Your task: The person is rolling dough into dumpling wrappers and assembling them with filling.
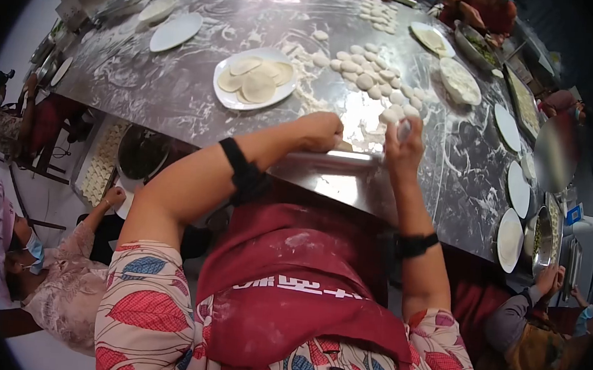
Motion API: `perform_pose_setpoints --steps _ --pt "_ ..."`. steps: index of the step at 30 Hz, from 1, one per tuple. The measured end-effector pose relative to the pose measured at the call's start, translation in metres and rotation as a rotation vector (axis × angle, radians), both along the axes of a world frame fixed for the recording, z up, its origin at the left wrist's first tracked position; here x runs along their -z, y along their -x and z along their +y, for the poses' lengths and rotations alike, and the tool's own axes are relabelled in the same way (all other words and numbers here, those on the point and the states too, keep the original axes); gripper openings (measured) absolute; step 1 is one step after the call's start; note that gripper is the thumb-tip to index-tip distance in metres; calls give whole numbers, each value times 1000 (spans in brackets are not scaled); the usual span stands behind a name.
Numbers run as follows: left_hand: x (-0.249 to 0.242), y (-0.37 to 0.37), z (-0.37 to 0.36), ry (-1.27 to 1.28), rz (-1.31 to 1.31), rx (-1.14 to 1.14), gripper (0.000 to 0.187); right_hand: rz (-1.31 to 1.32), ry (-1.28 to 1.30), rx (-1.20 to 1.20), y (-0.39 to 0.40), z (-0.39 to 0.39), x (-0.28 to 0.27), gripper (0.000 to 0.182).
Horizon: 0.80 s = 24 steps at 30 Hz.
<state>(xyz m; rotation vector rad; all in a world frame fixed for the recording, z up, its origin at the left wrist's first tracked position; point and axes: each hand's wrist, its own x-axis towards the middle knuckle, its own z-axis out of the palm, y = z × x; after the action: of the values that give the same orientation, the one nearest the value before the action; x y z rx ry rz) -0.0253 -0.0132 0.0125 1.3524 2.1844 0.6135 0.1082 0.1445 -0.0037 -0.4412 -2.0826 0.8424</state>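
Along the near edge of the flour-dusted steel bench (pixel 191 102), the two hands are held near each other, a gap being left between them. The left hand (pixel 321 132) is curled into a narrow fist — whether anything is gripped in it cannot be told. Just beside its knuckles, a sliver of something tan is seen, too small to be named. The right hand (pixel 404 148) is bent upward with its fingers drawn in; something pale is glimpsed among them, but what it is, or whether it is held, cannot be told. Just beyond the right hand, small dough pieces (pixel 366 70) are strewn in a loose cluster over the bench. Beyond the left forearm, thin round dough wrappers (pixel 258 86) are stacked, overlapping, on a square white plate (pixel 220 94). Farther left, an oval white plate (pixel 176 32) is set — well apart from both hands.
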Motion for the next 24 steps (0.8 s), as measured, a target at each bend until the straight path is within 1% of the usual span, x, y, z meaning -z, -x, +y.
perform_pose_setpoints --steps 3,4,6,7,8,9,10,11,12,14,15,16,18,19,20,22,23,24 --pt "12 4 13 -43 30 52 19 -37 85 -7 6 2 1 21" --pt "11 3 10 -44 30 61 18 -7 1 17 -4 0 5 20" --pt "11 3 5 -46 28 77 18 -45 46 5 -40 -17 5 19" --pt "15 5 5 -59 53 46 19 11 134 -53 -56 -33 0 19" --pt "16 7 2 -43 -58 31 19 70 226 -105 -64 -45 -3 19" --pt "12 5 -1 -25 -169 21 18 85 131 -109 -66 -45 -1 19" --pt "7 1 -4 -2 -280 15 18 48 140 -87 -61 -41 -2 19" --pt "0 -3 -6 -43 -150 87 18 15 151 -61 -48 -35 -5 19" --pt "-3 -5 -4 -21 -132 70 18 -12 160 -35 -33 -26 -7 19" --pt "-10 -4 5 19 -90 37 19 2 -47 -15 4 0 2 19" --pt "12 6 16 -11 -10 32 21 -28 40 -34 13 2 -2 20" --pt "11 4 17 2 -71 30 21 -59 124 -57 18 -2 -11 20" --pt "7 5 18 13 -192 16 21 -62 131 -49 3 -13 -18 20" --pt "-3 2 11 14 -167 43 18 -50 111 -47 -11 -16 -14 21" --pt "0 3 9 0 -159 47 17 -37 94 -47 -25 -21 -10 21" --pt "8 7 6 -21 -141 54 14 42 238 -102 -53 -43 -10 21" --pt "13 10 4 -5 -265 45 13 58 203 -102 -60 -47 -7 19" --pt "10 9 2 -3 -245 72 14 32 167 -86 -56 -44 -8 19"
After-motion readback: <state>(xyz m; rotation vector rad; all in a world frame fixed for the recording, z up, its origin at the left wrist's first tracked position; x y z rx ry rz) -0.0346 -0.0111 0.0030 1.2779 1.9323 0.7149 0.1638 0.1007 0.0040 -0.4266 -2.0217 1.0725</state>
